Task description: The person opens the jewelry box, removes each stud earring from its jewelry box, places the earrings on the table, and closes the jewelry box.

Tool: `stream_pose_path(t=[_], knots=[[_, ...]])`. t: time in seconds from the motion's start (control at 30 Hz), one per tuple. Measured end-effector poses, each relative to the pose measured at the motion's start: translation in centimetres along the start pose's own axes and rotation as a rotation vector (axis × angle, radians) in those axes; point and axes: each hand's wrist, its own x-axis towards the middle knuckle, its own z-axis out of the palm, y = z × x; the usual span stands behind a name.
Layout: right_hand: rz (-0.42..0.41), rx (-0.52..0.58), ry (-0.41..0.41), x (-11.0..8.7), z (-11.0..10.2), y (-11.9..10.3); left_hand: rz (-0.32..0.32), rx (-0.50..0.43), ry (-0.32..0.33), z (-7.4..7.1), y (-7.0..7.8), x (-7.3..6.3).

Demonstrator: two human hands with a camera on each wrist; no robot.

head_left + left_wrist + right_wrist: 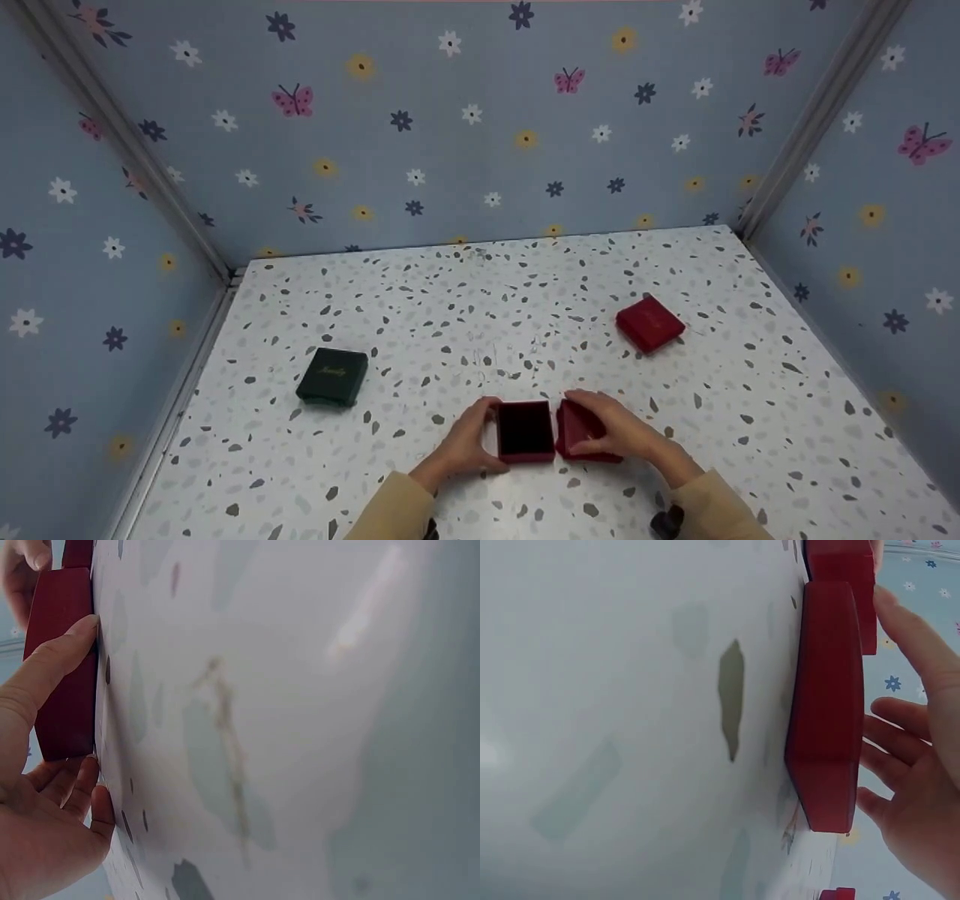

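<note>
Left grip (465,442) curled snug round open red gift box (526,458) — probably steadying it. Right grip (624,433) half-curled over red lid (577,424) just right of box — can't tell if pinching.

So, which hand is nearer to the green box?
Left. The left hand, at the open red box, is to the green box's right; the right hand, over the red piece beside that box, is farther right.

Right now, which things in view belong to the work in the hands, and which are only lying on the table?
In the work:
open red box, held by the left hand
red piece, probably its lid, under the right hand

Apparently just lying about:
green box, left
other red box, back right
</note>
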Motion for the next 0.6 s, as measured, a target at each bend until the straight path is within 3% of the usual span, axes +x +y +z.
stream_pose_path(t=[0.17, 0.6], knots=[[-0.02, -0.007, -0.022, -0.3, -0.13, -0.21, 0.031, -0.002, 0.009, -0.03, -0.04, -0.09], [0.007, -0.057, -0.052, -0.41, 0.01, -0.33, -0.007, 0.003, 0.011, -0.01, 0.05, -0.03]])
